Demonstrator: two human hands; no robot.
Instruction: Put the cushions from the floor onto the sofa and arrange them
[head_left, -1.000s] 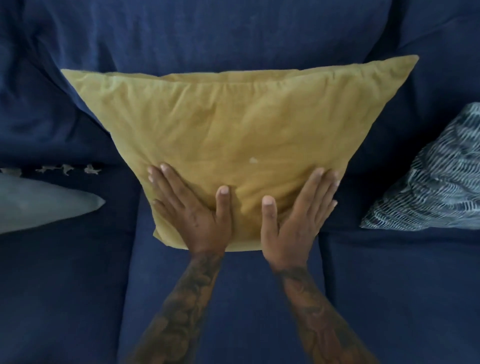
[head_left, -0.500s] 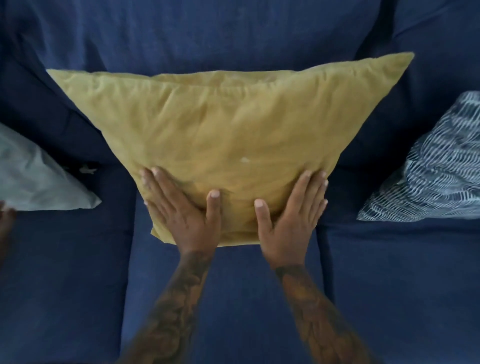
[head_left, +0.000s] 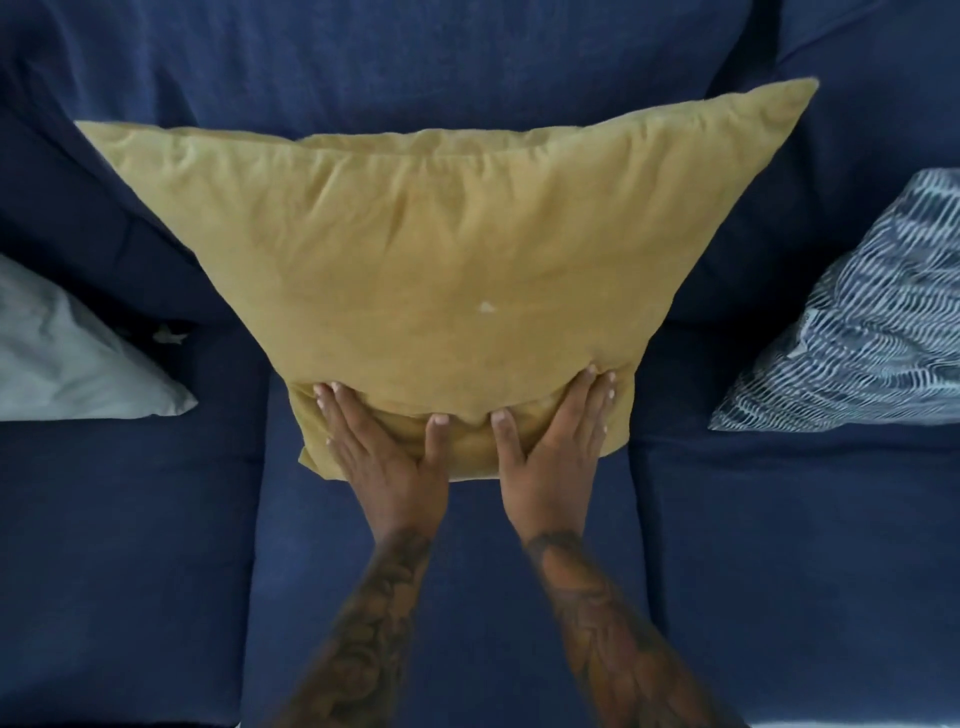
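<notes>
A large mustard-yellow cushion stands on the middle seat of the dark blue sofa, leaning against the backrest. My left hand lies flat on its lower left edge, fingers spread. Beside it, my right hand presses flat on the lower right edge, and the fabric bulges between the thumbs. Neither hand grips the cushion. A pale grey cushion rests on the left seat. At the right edge leans a blue-and-white striped cushion.
The sofa has three seat pads with seams at both sides of the middle one. A small pale scrap lies in the crease behind the grey cushion. Bare seat fabric lies in front of all three cushions.
Both hands slid down to the yellow cushion's bottom edge and pressed it in. The view shifted, so more of the grey cushion shows at the left.
</notes>
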